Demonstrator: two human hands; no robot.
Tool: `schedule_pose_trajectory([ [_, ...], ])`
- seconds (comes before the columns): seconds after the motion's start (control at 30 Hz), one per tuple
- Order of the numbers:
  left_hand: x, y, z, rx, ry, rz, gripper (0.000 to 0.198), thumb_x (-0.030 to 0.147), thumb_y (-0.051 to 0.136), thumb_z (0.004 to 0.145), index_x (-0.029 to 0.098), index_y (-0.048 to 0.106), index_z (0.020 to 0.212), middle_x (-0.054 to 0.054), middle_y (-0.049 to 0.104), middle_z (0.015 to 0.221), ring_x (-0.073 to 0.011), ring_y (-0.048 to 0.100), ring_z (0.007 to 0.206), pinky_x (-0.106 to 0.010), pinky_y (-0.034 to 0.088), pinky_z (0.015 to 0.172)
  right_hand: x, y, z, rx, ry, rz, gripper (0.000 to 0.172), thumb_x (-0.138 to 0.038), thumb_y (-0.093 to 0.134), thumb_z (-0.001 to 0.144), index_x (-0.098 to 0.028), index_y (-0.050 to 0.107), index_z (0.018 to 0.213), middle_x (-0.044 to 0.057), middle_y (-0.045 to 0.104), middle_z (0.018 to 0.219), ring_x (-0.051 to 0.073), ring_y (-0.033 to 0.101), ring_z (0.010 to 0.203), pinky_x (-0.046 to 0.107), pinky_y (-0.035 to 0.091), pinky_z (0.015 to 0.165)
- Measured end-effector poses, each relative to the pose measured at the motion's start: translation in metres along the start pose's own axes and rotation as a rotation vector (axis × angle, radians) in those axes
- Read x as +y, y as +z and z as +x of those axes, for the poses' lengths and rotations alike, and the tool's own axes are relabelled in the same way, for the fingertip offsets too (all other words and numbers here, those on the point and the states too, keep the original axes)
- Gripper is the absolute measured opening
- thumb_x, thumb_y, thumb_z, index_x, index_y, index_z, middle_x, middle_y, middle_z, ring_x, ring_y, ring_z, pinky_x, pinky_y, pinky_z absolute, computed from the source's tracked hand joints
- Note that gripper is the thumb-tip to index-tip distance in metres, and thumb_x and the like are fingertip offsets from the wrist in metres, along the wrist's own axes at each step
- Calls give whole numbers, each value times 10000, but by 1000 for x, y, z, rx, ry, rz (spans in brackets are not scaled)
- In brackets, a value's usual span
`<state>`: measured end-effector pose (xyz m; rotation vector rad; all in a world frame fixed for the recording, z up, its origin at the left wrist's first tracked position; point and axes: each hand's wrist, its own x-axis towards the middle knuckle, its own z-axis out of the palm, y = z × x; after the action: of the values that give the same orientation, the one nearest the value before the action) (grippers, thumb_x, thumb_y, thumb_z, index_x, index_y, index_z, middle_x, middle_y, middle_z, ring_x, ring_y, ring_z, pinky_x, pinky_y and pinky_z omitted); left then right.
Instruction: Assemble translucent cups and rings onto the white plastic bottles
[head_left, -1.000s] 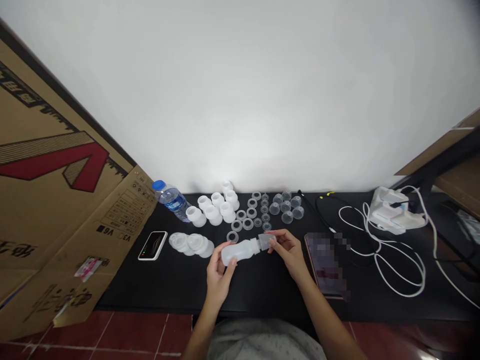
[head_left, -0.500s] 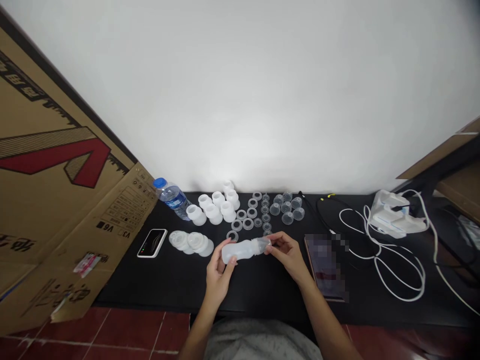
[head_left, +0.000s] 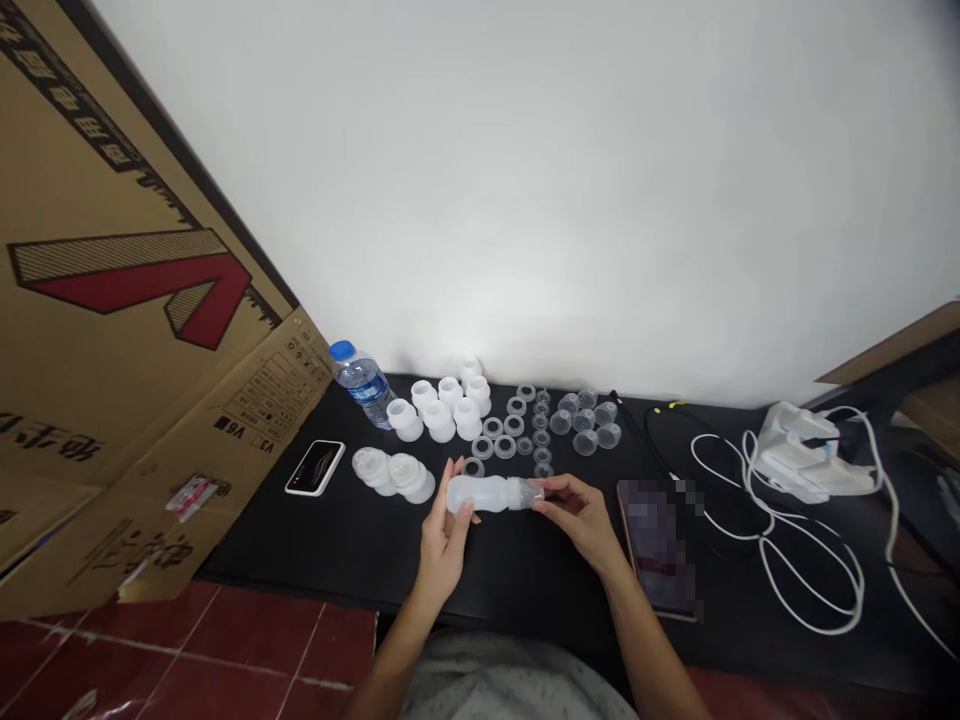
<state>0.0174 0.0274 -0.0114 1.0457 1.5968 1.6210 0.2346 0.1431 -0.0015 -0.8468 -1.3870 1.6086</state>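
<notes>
A frosted white baby bottle (head_left: 484, 493) lies level between my hands, above the front of the black table. Around its base end is my left hand (head_left: 448, 520), thumb in front and fingers behind. My right hand (head_left: 574, 510) pinches the clear dome cap (head_left: 530, 493) that sits on the bottle's other end. Just beyond are several ring collars (head_left: 505, 447) and a column of small clear nipples (head_left: 541, 438). Several open white bottles (head_left: 439, 420) stand at the back left. Loose clear dome caps (head_left: 585, 440) are grouped to the right. Capped bottles (head_left: 409, 477) stand left of my left hand.
A water bottle (head_left: 361, 383) with a blue cap and a white device (head_left: 316, 468) are at left, beside a large cardboard box (head_left: 150, 330). To the right lie a phone (head_left: 656, 550), coiled white cable (head_left: 817, 625) and a white power strip (head_left: 802, 455). A white wall rises behind.
The view has shifted a little, so the table things appear slightly farther right. The bottle in my hands has gone from a slight tilt to nearly level. Both hands keep their hold.
</notes>
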Motion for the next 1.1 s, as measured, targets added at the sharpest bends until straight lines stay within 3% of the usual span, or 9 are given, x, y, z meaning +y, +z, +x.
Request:
schedule_pose_trajectory([
  [0.23,3,-2,-1,-21,-2,91,701,568,570,1078,250,422,1685,-171,607,1594,-164,701,785,-328,607,826,3,1,-2,22,-27,-28,294,-428,992,768,-253,853,958,87,854,1067,282,789,1004,407,636,912],
  [0.37,5,-4,-1,-25,0,136,696,570,546,1089,227,423,1682,-108,787,1224,-186,696,748,-329,597,783,4,3,-2,31,-32,-28,296,-455,1002,745,-249,841,884,84,848,1007,295,796,994,398,646,881],
  [0.47,5,-5,-1,-44,-3,146,697,559,538,1096,228,401,1694,-67,801,1039,-195,707,726,-335,605,781,5,3,-2,28,-35,-29,272,-435,1002,746,-248,834,852,75,842,967,294,797,985,397,645,885],
  [0.57,5,-2,-2,-22,17,116,679,548,561,1089,251,419,1683,-122,771,1311,-207,762,836,-351,640,833,4,4,-1,24,-45,-32,257,-406,997,757,-249,842,889,77,844,991,289,794,978,405,647,895],
  [0.63,5,1,-3,15,40,75,652,548,581,1079,257,469,1652,-155,664,1529,-266,790,1062,-371,666,879,2,5,-1,17,-50,-15,267,-399,981,784,-254,848,965,77,841,1027,266,789,912,404,654,862],
  [0.77,3,4,-3,51,98,30,554,483,635,1065,255,570,1566,-142,639,1577,-338,644,1431,-444,609,1113,-1,7,-1,1,-38,42,284,-386,933,855,-259,833,1088,60,824,1005,223,768,809,388,654,821],
  [0.83,1,4,-3,-4,123,43,494,434,685,1043,251,627,1498,-136,690,1515,-328,666,1408,-466,577,1163,-3,5,-1,43,-41,76,298,-395,914,878,-260,819,1125,65,821,1041,223,762,834,379,651,813],
  [0.97,1,2,-5,-148,217,159,418,372,772,982,243,708,1374,-133,771,1352,-313,765,1225,-454,643,1051,-4,3,0,156,-55,155,339,-433,896,892,-266,791,1168,94,812,1181,220,735,858,353,632,740],
  [1.1,3,3,-10,-215,380,335,502,300,763,990,286,665,1482,-129,755,1364,-309,739,1245,-460,638,1051,-1,8,-2,183,-84,138,275,-430,862,926,-244,811,1123,104,811,1208,154,638,691,320,569,646],
])
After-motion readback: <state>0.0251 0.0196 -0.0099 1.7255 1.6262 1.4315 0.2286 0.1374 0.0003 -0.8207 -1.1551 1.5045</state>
